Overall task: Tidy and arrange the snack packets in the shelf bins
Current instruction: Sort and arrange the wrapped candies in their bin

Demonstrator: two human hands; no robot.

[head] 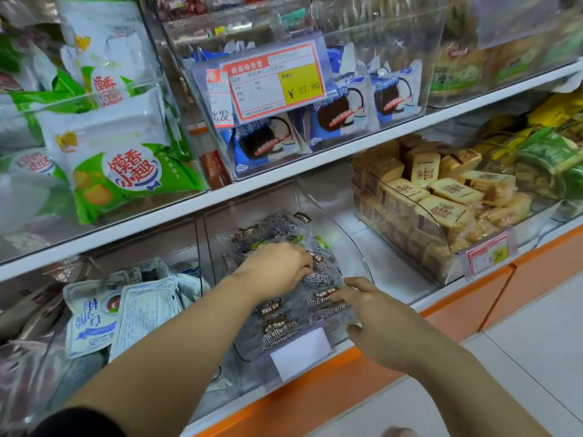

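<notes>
1. A clear plastic bin sits at the front edge of the lower white-and-orange shelf, filled with dark see-through snack packets bearing brown labels.
2. The left hand reaches into the bin's middle, fingertips bent down onto the packets (whether they pinch one is unclear).
3. The right hand lies at the bin's front right corner, fingers straight across the top packets, thumb by the front wall.
4. A blank white label hangs on the bin's front.
5. Pale blue-and-white pouches fill the bin to the left; tan biscuit packets fill the one to the right.

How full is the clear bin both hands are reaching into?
Partly full: dark packets lie heaped across its floor, while the back wall of the clear bin rises bare above the pile.
</notes>
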